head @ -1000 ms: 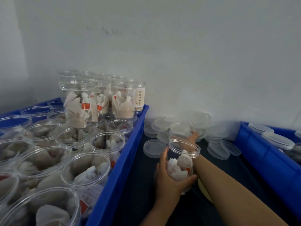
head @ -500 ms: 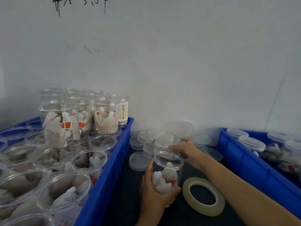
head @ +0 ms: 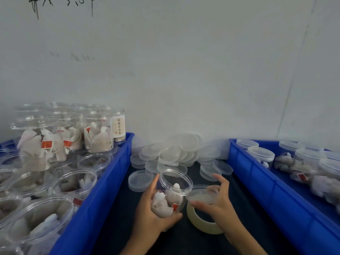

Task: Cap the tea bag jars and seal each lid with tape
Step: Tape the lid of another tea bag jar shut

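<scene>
My left hand (head: pixel 152 216) grips a clear open jar (head: pixel 173 190) of white tea bags with red tags, upright on the dark table. My right hand (head: pixel 215 199) pinches a translucent round lid (head: pixel 201 196) just right of the jar's rim, below its top. Under that hand a roll of clear tape (head: pixel 202 221) lies flat on the table. A heap of loose lids (head: pixel 176 153) sits against the wall behind the jar.
A blue crate (head: pixel 103 190) on the left holds several open jars of tea bags, some stacked. Another blue crate (head: pixel 266 184) on the right holds capped jars. A single lid (head: pixel 140 180) lies left of the jar. A white wall closes the back.
My right hand has drawn back from the lid heap with one lid, now beside the jar. The view has tilted up slightly. The left hand still holds the jar.
</scene>
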The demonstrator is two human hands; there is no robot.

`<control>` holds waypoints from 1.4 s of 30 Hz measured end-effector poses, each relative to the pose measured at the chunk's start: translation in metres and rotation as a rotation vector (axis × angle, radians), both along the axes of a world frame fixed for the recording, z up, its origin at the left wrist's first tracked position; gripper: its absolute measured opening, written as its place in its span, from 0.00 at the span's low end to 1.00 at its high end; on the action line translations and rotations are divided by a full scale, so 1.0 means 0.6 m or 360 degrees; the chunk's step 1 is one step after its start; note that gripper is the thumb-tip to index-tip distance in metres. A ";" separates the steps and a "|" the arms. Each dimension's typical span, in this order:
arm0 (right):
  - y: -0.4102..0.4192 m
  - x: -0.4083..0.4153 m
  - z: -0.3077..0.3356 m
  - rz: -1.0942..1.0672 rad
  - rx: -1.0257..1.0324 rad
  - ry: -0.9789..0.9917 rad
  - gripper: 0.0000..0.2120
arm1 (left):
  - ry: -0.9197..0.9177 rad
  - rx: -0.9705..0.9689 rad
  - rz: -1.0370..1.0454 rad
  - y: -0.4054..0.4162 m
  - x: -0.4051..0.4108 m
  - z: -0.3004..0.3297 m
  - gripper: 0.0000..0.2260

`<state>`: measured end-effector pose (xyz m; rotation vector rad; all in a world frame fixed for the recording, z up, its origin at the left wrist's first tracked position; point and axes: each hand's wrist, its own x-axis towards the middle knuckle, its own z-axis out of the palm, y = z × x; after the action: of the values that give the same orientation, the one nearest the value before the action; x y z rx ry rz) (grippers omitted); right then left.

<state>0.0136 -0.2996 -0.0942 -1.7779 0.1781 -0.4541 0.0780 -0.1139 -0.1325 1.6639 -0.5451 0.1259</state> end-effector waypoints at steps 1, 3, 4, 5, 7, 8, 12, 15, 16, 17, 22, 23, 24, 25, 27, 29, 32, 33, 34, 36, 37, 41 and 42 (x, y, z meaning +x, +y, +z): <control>0.001 -0.001 -0.001 0.0025 -0.0090 -0.0005 0.47 | -0.0021 0.0039 0.0009 0.005 0.001 0.003 0.51; 0.005 -0.004 0.001 0.0061 -0.0163 -0.0029 0.49 | -0.0041 0.0077 0.0024 0.014 0.003 0.009 0.50; 0.006 -0.006 0.002 0.0082 -0.0147 -0.0050 0.49 | -0.0069 0.0099 0.0024 0.016 0.003 0.010 0.50; 0.008 -0.008 0.002 0.0116 -0.0105 -0.0080 0.50 | -0.0106 0.0130 0.0038 0.018 0.002 0.009 0.50; 0.011 -0.012 0.003 0.0194 0.0007 -0.0140 0.49 | -0.0179 0.0171 0.0114 0.018 -0.002 0.005 0.47; 0.012 -0.014 0.002 0.0211 0.0054 -0.0154 0.49 | -0.0201 0.0183 0.0150 0.016 -0.004 0.004 0.45; 0.014 -0.020 0.001 0.0242 0.0270 -0.0156 0.42 | -0.0262 0.0267 0.0157 0.019 -0.008 0.007 0.43; 0.012 -0.018 -0.002 0.0278 0.0527 -0.0223 0.34 | -0.0444 0.0494 0.0146 0.027 -0.010 0.017 0.41; 0.014 -0.018 -0.003 0.0271 0.0544 -0.0238 0.32 | -0.0507 0.0551 0.0142 0.029 -0.010 0.020 0.41; 0.015 -0.019 -0.004 0.0265 0.0508 -0.0244 0.30 | -0.0554 0.0578 0.0136 0.029 -0.010 0.022 0.41; 0.032 -0.022 -0.006 0.0213 0.0224 -0.0261 0.24 | -0.0566 0.0522 0.0053 0.028 -0.012 0.021 0.42; 0.034 -0.022 -0.005 0.0189 0.0205 -0.0262 0.22 | -0.0546 0.0480 0.0027 0.027 -0.012 0.020 0.42; 0.035 -0.021 -0.005 0.0176 0.0203 -0.0257 0.22 | -0.0523 0.0427 0.0008 0.025 -0.012 0.019 0.42; 0.036 -0.021 -0.004 0.0168 0.0208 -0.0256 0.23 | -0.0499 0.0367 -0.0004 0.023 -0.011 0.016 0.42; 0.037 -0.021 -0.003 0.0161 0.0217 -0.0250 0.24 | -0.0418 0.0281 -0.0007 0.019 -0.010 0.009 0.42; 0.040 -0.020 -0.002 0.0131 0.0199 -0.0257 0.25 | -0.0243 0.0194 -0.0005 0.018 -0.008 0.003 0.45; 0.043 -0.017 -0.005 0.0004 0.0118 -0.0306 0.22 | 0.0081 0.0025 -0.0120 0.019 -0.003 -0.002 0.50; 0.044 -0.015 -0.007 -0.0021 0.0114 -0.0313 0.20 | 0.0163 -0.0031 -0.0195 0.019 -0.002 -0.002 0.49; 0.044 -0.013 -0.010 -0.0035 0.0121 -0.0313 0.19 | 0.0220 -0.0075 -0.0272 0.018 -0.001 0.000 0.47; 0.043 -0.010 -0.014 -0.0043 0.0151 -0.0298 0.17 | 0.0266 -0.0108 -0.0372 0.015 -0.001 0.001 0.44; 0.043 -0.010 -0.015 -0.0036 0.0180 -0.0290 0.18 | 0.0266 -0.0115 -0.0388 0.014 -0.002 0.001 0.44; 0.042 -0.008 -0.020 0.0020 0.0298 -0.0263 0.24 | 0.0302 -0.0171 -0.0369 0.013 -0.006 0.003 0.48; 0.043 -0.008 -0.021 0.0031 0.0324 -0.0264 0.24 | 0.0315 -0.0179 -0.0367 0.015 -0.005 0.004 0.50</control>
<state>0.0089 -0.2740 -0.1067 -1.5342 0.0867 -0.5477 0.0748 -0.1052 -0.1303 1.4736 -0.5641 -0.1719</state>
